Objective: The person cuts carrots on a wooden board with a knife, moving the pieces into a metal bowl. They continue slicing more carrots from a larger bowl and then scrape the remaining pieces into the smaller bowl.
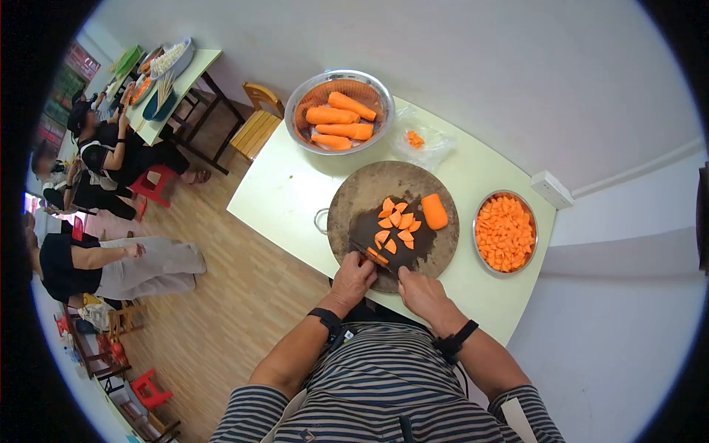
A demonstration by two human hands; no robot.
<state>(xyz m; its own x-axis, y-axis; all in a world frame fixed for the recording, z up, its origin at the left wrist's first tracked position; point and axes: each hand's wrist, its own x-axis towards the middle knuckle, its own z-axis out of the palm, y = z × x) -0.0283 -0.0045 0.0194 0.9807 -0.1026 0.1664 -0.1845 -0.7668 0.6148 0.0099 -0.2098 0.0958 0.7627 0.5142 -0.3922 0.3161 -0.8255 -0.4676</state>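
A pale green counter [281, 192] stands against the white wall and carries everything in use. At its middle lies a round wooden chopping board [362, 188], dark with wet at the near side. Beyond the board, near the far edge, sits a steel colander [289, 111] holding four whole peeled carrots [343, 116]. To the right of the board, just beside it, a smaller steel bowl [476, 221] is filled with diced carrot [505, 232]. A crumpled clear plastic bag [421, 144] with a few orange scraps lies between the colander and the wall.

Both hands rest at the near rim of the board. The left hand [353, 280] has its fingers curled down onto a short carrot end [377, 257]. The right hand [419, 292] is clenched, apparently around the handle of a knife [365, 251], whose dark blade lies slanted across that carrot end.

On the board, a thick carrot chunk [434, 211] lies to the right, with a scatter of half-moon slices [397, 221] beside it.

Off to the left, seated people [111, 151] gather by a second table [188, 70], and a wooden chair [258, 122] stands near the counter.
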